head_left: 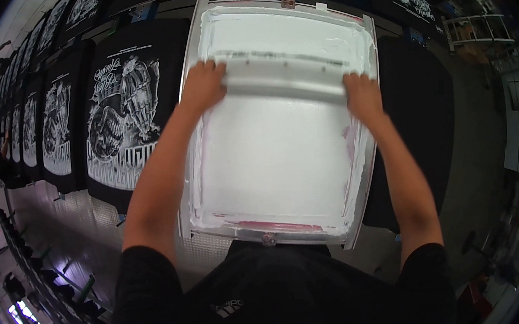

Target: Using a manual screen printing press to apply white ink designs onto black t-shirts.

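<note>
I have both hands on the squeegee (285, 77), which lies across the screen (284, 159) near its far edge. My left hand (204, 85) is curled over the squeegee's left end and my right hand (361, 95) over its right end, fingers closed around the handle, so the pressure spreads evenly along the blade. The blade sits tilted on the mesh, which is coated in white ink; pink shows along the screen's near and right edges. The frame lies flat over a black shirt (419, 113) on the long table (75, 213). To the left, a printed shirt (122, 119) lies just beside the screen, with more in a row beyond it.
</note>
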### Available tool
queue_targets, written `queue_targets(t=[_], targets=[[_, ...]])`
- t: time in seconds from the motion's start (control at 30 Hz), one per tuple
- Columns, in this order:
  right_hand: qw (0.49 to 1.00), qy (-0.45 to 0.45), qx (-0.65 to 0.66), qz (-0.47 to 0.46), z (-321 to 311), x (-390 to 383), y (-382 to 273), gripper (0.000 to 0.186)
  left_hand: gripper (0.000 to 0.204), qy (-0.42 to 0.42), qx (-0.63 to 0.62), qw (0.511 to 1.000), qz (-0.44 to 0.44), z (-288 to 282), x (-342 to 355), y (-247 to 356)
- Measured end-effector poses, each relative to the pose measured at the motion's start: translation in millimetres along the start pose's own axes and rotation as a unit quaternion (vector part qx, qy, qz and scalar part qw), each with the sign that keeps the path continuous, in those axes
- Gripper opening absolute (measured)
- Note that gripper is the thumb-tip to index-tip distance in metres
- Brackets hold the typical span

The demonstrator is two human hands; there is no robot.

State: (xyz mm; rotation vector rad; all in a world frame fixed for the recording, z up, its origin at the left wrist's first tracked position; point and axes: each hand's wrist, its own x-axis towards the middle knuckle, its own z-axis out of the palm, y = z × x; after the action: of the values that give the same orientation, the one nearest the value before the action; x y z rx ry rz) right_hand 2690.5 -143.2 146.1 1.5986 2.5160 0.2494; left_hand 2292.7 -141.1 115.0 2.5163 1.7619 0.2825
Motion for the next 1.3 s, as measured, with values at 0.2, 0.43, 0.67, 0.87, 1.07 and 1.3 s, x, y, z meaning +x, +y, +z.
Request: queue_targets(t=[0.2,0.43,0.67,0.87,1.07,1.3], targets=[[0.981,-0.040,0.188,0.007,-84,-175,-90,0.029,0.039,0.015,-0.108,0.994,0.026,-74,-200,60],[0.957,-0.057,0.282,0.034,-113,-293,-144,0.039,0.037,-0.067,-0.151,0.986,0.001,-96,-318,95],[0.941,-0.177,0.271,0.096,-100,-293,-147,0.041,0.035,-0.100,-0.160,0.982,-0.014,-82,-321,96],[0.966,-0.050,0.246,0.065,-80,-247,-130,0.046,0.034,0.029,-0.145,0.989,0.013,-54,-271,77],[0.986,-0.015,0.144,0.082,-52,-75,-50,0.035,0.043,0.022,-0.119,0.993,-0.017,-29,-91,8],[0.992,-0.014,0.097,0.081,-36,98,44,0.039,0.043,-0.013,-0.017,0.999,-0.050,-31,100,-48]])
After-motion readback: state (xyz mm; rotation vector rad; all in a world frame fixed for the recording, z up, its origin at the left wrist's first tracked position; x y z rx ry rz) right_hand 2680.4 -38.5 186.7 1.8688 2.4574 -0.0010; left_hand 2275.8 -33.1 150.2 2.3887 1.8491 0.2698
